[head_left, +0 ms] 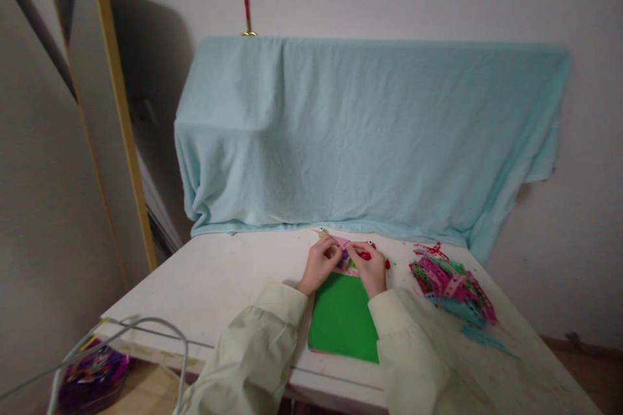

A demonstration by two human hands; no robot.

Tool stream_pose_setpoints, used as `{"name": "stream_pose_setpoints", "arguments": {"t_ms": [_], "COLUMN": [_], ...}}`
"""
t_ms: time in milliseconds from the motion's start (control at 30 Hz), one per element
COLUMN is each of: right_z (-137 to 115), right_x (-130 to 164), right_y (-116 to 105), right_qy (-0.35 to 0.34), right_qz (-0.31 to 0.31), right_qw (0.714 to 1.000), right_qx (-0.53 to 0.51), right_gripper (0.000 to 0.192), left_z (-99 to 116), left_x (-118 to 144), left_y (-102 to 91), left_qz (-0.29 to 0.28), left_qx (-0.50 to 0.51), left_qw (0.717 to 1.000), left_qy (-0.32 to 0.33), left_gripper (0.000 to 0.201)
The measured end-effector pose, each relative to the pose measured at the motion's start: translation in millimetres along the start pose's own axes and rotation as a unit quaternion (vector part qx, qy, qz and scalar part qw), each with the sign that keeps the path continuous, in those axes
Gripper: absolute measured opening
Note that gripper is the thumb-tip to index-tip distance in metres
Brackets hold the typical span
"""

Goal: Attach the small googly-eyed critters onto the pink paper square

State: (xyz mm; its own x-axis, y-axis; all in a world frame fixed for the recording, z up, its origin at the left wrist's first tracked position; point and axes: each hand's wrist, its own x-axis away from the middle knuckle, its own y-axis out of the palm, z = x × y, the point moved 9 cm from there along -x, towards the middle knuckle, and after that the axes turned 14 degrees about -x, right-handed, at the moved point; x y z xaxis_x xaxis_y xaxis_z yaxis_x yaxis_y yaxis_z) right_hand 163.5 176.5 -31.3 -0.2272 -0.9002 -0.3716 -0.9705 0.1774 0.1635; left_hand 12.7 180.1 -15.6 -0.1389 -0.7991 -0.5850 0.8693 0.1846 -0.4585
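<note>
Over the far end of a green sheet (343,318), my left hand (320,266) and my right hand (372,267) are close together with fingers pinched. Between them is a small pink piece (342,242), thin like paper or craft foam. My fingertips partly cover it. Small red pieces (366,256) and a bit of purple show around my right fingers, and a small green and white piece (322,231) lies just beyond my left hand. The green sheet lies flat between my forearms, with edges of other colours peeking out beneath its near edge.
A heap of pink, red, green and blue cut-out scraps (452,288) lies on the right of the white table (233,272). Light blue cloth (370,136) hangs behind. At lower left are a looping pale cable (165,323) and a purple bundle (92,376). A gold-framed mirror (117,91) leans left.
</note>
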Motion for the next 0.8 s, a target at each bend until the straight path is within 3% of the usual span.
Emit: {"name": "stream_pose_setpoints", "arguments": {"t_ms": [533,800], "right_z": [-0.4,-3.6], "right_x": [-0.3,0.3], "right_y": [0.5,4.8], "right_qy": [0.002,0.010], "right_qz": [0.004,-0.009], "right_qw": [1.000,1.000], "right_qx": [-0.008,-0.015], "right_gripper": [0.032,0.028], "left_z": [5.1,-4.6], "left_x": [0.2,2.0], "left_y": [-0.3,6.2], "left_qz": [0.002,-0.002], "left_qx": [-0.002,0.014], "left_qw": [1.000,0.999], "left_qy": [-0.006,-0.033], "left_gripper": [0.016,0.018]}}
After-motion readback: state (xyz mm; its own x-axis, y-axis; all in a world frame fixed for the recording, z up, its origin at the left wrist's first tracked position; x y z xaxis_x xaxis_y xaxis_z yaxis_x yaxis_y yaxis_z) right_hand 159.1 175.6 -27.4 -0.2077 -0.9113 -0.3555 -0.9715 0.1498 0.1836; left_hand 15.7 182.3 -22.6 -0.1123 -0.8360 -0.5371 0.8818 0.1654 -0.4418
